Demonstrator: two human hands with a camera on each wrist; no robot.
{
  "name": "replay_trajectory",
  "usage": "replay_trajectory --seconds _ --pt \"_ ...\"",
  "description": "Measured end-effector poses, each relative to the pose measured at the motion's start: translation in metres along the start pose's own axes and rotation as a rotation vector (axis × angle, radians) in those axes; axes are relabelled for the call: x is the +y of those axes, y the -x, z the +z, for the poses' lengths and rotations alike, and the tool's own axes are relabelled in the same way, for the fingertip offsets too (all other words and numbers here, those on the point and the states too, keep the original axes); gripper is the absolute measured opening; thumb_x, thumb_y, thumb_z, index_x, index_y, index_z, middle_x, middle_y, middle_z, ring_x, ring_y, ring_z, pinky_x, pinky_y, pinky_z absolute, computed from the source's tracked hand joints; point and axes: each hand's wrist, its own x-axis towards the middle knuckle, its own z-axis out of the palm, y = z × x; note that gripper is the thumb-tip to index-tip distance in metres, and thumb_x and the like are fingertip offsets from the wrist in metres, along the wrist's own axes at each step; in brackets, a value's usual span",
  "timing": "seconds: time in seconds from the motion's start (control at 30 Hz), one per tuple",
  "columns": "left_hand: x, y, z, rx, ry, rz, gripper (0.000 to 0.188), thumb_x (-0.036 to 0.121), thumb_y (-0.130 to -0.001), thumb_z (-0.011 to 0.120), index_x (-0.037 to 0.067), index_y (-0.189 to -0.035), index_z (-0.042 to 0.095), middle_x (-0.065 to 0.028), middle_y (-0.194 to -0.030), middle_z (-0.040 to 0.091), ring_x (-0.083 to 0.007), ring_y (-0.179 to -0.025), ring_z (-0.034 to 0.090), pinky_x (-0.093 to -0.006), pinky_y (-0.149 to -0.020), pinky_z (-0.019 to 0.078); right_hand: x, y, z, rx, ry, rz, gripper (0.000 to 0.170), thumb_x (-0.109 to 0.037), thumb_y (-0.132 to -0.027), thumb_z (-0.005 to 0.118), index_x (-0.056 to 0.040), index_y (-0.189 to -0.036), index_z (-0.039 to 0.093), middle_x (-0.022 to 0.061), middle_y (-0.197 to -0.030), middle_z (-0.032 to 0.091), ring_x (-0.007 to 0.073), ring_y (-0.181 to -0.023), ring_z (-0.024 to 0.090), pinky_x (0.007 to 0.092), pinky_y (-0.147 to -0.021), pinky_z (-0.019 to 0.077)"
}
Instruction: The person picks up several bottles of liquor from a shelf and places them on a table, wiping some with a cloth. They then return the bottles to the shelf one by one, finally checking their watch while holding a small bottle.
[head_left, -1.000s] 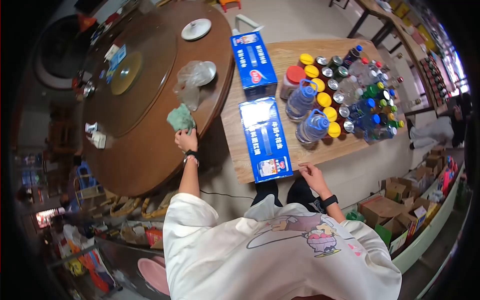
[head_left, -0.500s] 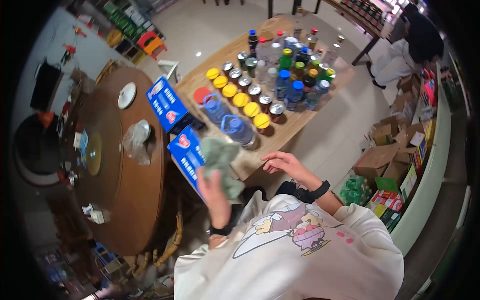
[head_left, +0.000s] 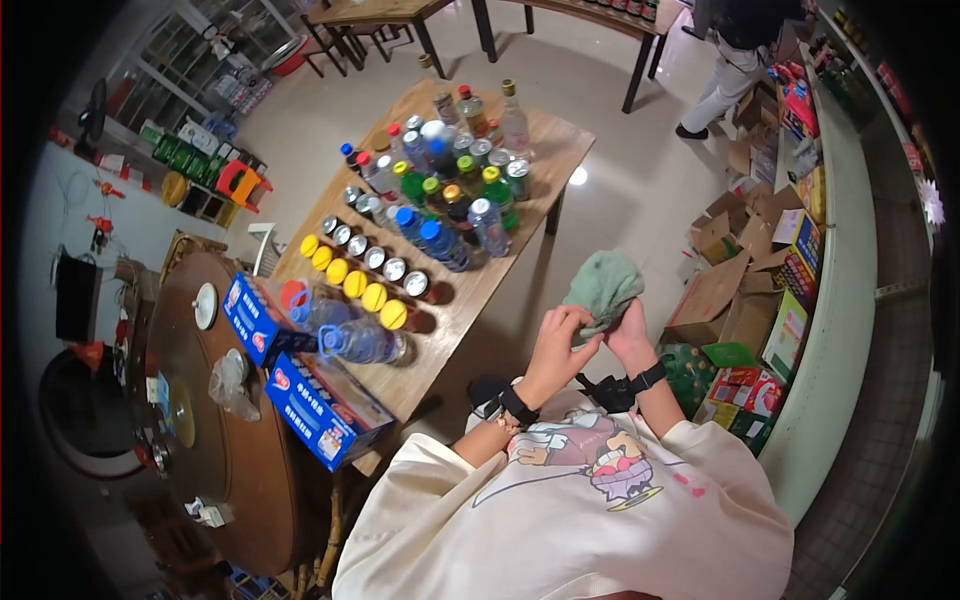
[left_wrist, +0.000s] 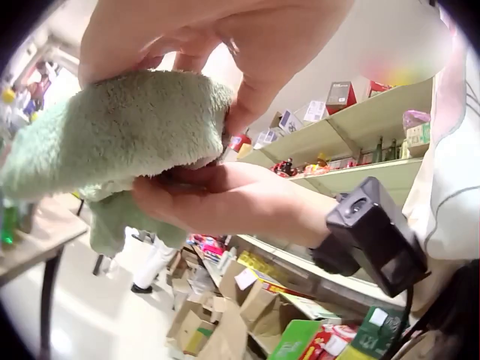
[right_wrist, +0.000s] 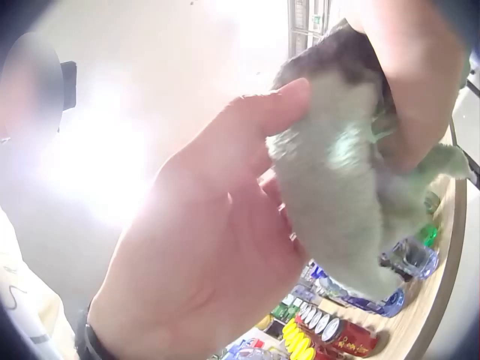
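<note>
A fluffy pale green cloth (head_left: 605,287) is held up in front of my body, off the right side of the wooden table. My left hand (head_left: 560,350) grips its near left edge. In the left wrist view the left fingers curl over the top of the folded cloth (left_wrist: 127,131). My right hand (head_left: 629,334) holds it from the right and below. The right wrist view shows the right thumb on the cloth (right_wrist: 330,172) and the other fingers partly hidden behind it. A loose flap hangs under the fold.
The wooden table (head_left: 470,310) bears many bottles, cans and yellow-lidded containers, with two blue cartons (head_left: 325,410) at its near left edge. A brown round table (head_left: 240,470) stands at left. Opened cardboard boxes (head_left: 710,295) line the right side below a shelf. Another person (head_left: 735,70) is at the back.
The left hand lifted the cloth from the round table and carried it right, past the cartons. The right hand has come up and now holds it too. The head view has turned right.
</note>
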Motion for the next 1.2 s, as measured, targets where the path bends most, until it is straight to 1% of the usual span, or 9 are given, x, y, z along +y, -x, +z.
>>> replay_trajectory --seconds 0.1,0.23,0.33,0.47,0.57,0.9,0.97,1.03,1.2 --pt "0.002 -0.028 0.022 -0.093 0.000 0.009 0.029 0.015 -0.076 0.066 0.005 -0.102 0.057 -0.0130 -0.114 0.051 -0.0317 -0.104 0.047 -0.0388 -0.089 0.0394 -0.041 -0.023 -0.015 0.062 -0.160 -0.085 0.040 -0.034 -0.095 0.033 -0.0090 -0.121 0.051 0.0054 -0.121 0.056 0.0238 -0.111 0.053 0.0398 -0.097 0.0413" --pt "-0.031 -0.070 0.042 -0.007 0.056 -0.130 0.041 0.015 -0.078 0.065 0.008 -0.117 0.050 -0.0141 -0.121 0.046 -0.0307 -0.108 0.046 -0.0363 -0.090 0.0405 -0.093 -0.057 -0.016 0.158 -0.161 -0.116 0.045 -0.040 -0.095 0.033 -0.0102 -0.125 0.049 0.0053 -0.128 0.051 0.0257 -0.117 0.048 0.0430 -0.098 0.0386" --pt "-0.068 -0.113 0.057 0.113 0.303 -0.395 0.046 0.011 -0.081 0.062 0.007 -0.123 0.044 -0.0130 -0.127 0.043 -0.0268 -0.116 0.044 -0.0348 -0.090 0.0423 -0.122 -0.096 -0.025 0.110 -0.122 -0.140 0.047 -0.040 -0.095 0.034 -0.0090 -0.127 0.046 0.0065 -0.130 0.049 0.0263 -0.118 0.046 0.0429 -0.099 0.0380" --pt "-0.116 -0.190 0.074 0.326 0.535 -0.498 0.062 0.008 -0.083 0.058 0.006 -0.136 0.026 -0.0149 -0.140 0.031 -0.0298 -0.131 0.031 -0.0421 -0.102 0.0334 -0.152 -0.160 -0.019 -0.029 0.030 -0.179 0.046 -0.036 -0.096 0.033 -0.0069 -0.132 0.041 0.0082 -0.132 0.046 0.0258 -0.120 0.045 0.0408 -0.099 0.0381" --pt "-0.146 -0.255 0.083 0.528 0.593 -0.493 0.067 0.006 -0.083 0.057 0.005 -0.140 0.020 -0.0169 -0.142 0.026 -0.0313 -0.133 0.028 -0.0429 -0.105 0.0284 -0.165 -0.209 -0.022 0.037 0.169 -0.195 0.046 -0.032 -0.097 0.032 -0.0054 -0.135 0.038 0.0087 -0.135 0.044 0.0252 -0.121 0.044 0.0393 -0.100 0.0378" --pt "-0.223 -0.388 0.065 0.975 0.299 -0.487 0.081 0.005 -0.072 0.064 -0.006 -0.137 0.017 -0.0282 -0.136 0.026 -0.0389 -0.129 0.027 -0.0408 -0.109 0.0200 -0.197 -0.334 0.049 -0.136 0.321 -0.069 0.047 -0.030 -0.097 0.027 -0.0029 -0.134 0.038 0.0109 -0.135 0.044 0.0264 -0.121 0.046 0.0402 -0.100 0.0396" --pt "-0.226 -0.396 0.065 1.004 0.070 -0.598 0.081 0.001 -0.072 0.064 -0.004 -0.138 0.016 -0.0208 -0.135 0.030 -0.0287 -0.125 0.035 -0.0358 -0.106 0.0263 -0.199 -0.347 0.061 -0.102 0.341 -0.006 0.048 -0.031 -0.097 0.027 -0.0031 -0.134 0.038 0.0107 -0.135 0.044 0.0260 -0.121 0.046 0.0400 -0.100 0.0392" --pt "-0.236 -0.404 0.069 1.067 0.067 -0.598 0.083 0.001 -0.071 0.066 -0.004 -0.137 0.017 -0.0203 -0.134 0.031 -0.0281 -0.124 0.036 -0.0361 -0.106 0.0275 -0.202 -0.371 0.070 -0.076 0.367 0.062 0.048 -0.032 -0.097 0.027 -0.0033 -0.134 0.038 0.0105 -0.135 0.044 0.0257 -0.122 0.045 0.0397 -0.101 0.0388" --pt "-0.277 -0.412 0.086 1.177 0.198 -0.511 0.089 -0.003 -0.064 0.077 -0.002 -0.135 0.022 -0.0159 -0.132 0.036 -0.0245 -0.119 0.043 -0.0351 -0.101 0.0347 -0.209 -0.446 0.060 -0.459 0.404 0.231 0.050 -0.039 -0.094 0.042 -0.0060 -0.132 0.041 0.0083 -0.130 0.047 0.0215 -0.119 0.046 0.0373 -0.100 0.0388"
